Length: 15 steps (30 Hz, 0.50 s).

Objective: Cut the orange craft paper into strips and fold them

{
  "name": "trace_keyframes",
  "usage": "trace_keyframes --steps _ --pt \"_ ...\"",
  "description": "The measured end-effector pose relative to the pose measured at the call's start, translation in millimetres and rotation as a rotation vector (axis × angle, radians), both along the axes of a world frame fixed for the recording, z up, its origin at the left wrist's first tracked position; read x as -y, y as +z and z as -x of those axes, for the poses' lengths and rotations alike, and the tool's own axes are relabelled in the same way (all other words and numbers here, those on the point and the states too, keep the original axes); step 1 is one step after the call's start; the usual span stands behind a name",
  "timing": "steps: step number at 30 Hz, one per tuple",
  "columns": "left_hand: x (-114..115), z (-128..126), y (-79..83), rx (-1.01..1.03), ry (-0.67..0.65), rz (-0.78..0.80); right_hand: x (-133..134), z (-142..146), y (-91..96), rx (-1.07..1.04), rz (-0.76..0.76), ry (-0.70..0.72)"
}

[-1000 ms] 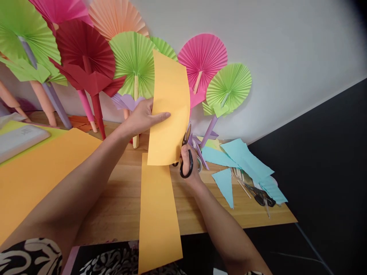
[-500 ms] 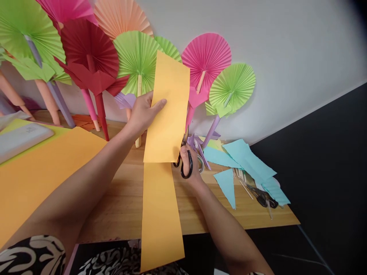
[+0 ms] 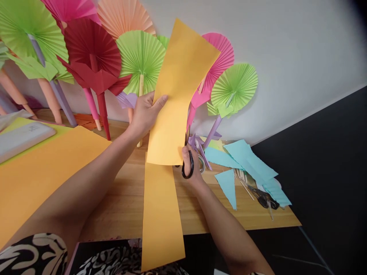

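My left hand (image 3: 145, 114) pinches the left edge of an upright orange paper strip (image 3: 177, 95), thumb in front, fingers behind. The strip bends and leans to the upper right, covering part of a pink paper fan (image 3: 219, 61). My right hand (image 3: 190, 168) grips black-handled scissors (image 3: 187, 160), whose blades point up at the strip's lower right edge. A second orange strip (image 3: 162, 214) lies flat on the wooden table (image 3: 126, 202) below and hangs over the near edge.
Paper fans in green (image 3: 140, 61), red (image 3: 93, 49), pink and peach lean against the white wall. A large orange sheet (image 3: 37, 172) covers the table's left. Light blue paper scraps (image 3: 243, 160) and a second pair of scissors (image 3: 263, 198) lie at the right.
The held orange strip has risen and tilted to the upper right, now covering more of the pink fan. The right hand with the scissors stays at its lower right edge.
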<state>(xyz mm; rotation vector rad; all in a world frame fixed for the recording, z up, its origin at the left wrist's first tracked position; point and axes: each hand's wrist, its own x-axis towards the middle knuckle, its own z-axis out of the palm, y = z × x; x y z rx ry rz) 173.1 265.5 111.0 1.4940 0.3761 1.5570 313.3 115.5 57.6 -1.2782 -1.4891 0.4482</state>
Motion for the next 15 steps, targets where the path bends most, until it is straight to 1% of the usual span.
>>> trace_keyframes --steps 4,9,15 --pt "2.4 -2.5 -1.7 -0.043 0.013 -0.004 -0.2 0.0 -0.2 -0.032 0.011 0.032" --pt "4.0 -3.8 -1.8 -0.039 0.01 -0.037 0.3 0.0 1.3 -0.006 0.018 -0.023" --pt "5.5 -2.7 -0.8 -0.053 0.027 -0.061 2.4 -0.6 3.0 0.03 0.006 -0.038"
